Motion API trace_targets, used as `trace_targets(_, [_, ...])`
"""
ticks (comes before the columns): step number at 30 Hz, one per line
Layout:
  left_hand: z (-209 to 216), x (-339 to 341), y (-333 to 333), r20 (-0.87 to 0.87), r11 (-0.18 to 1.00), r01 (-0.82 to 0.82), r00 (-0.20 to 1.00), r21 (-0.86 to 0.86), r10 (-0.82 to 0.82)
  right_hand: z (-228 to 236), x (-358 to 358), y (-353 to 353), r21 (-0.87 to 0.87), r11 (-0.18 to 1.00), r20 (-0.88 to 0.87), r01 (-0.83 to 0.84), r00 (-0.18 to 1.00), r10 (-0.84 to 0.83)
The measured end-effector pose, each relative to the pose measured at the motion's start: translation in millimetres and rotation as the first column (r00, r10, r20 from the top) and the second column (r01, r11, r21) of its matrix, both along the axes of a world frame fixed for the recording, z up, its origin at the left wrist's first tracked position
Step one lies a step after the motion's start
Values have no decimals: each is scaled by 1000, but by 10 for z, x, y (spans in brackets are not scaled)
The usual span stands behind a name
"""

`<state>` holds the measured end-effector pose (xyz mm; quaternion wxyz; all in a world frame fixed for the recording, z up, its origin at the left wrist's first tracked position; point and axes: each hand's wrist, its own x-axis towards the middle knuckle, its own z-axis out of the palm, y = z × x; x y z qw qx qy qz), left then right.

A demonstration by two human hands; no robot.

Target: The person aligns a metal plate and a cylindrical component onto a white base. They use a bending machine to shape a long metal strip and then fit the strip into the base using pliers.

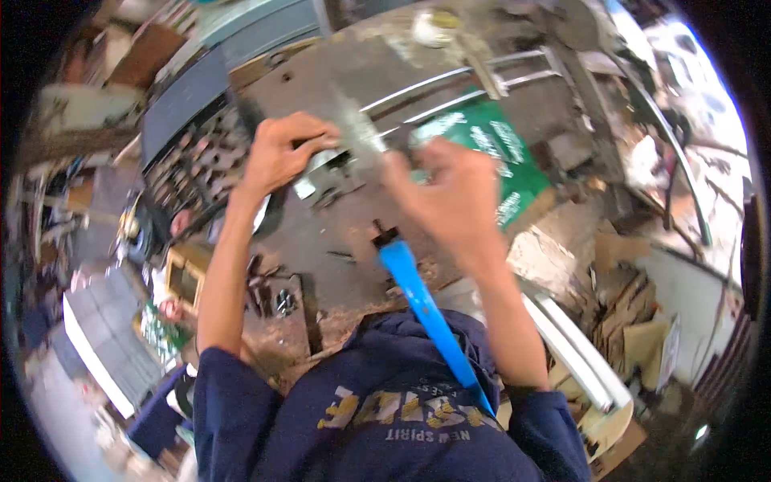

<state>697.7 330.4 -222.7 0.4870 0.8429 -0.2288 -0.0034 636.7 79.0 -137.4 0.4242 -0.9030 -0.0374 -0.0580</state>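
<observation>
Above the middle of the workbench (265,229), my left hand (287,153) pinches a small shiny metal piece (328,161) between thumb and fingers. Close below that piece lies a cluster of small metal parts. To the right, my right hand (450,193) is smeared by motion, with its fingers partly curled. A pale, blurred strip (363,128) reaches up and left from near its fingertips; whether the hand grips it I cannot make out. A long blue bar or strap (426,301) with a black end and threaded-looking tip runs up from my body, below my hands.
Metal rods (418,88) and a green printed sheet (518,165) lie on the bench's right side. A white tub (434,29) stands at the far edge. On the left is a tray of metal pieces (201,153); white rails (566,349) lie at my right.
</observation>
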Motion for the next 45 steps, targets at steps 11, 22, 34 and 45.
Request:
trace_targets(11, [699,-1159,160,-143,974,-189,968,123,206,-1274,-351,-1291,-466,884,-422,-36,887,-186])
trace_targets(22, [-373,-2808,-247,-67,766,-510,815,392,576,-224,484,-590,476,875,-650,-88,635,417])
trace_targets(34, [-685,-3095,802,-115,286,-690,283,665,952,9,538,466,-151,911,-260,-385,904,339])
trace_targets(45, [210,-2049,352,125,352,-936,351,17,928,-193,373,600,-411,838,-100,-358,932,349])
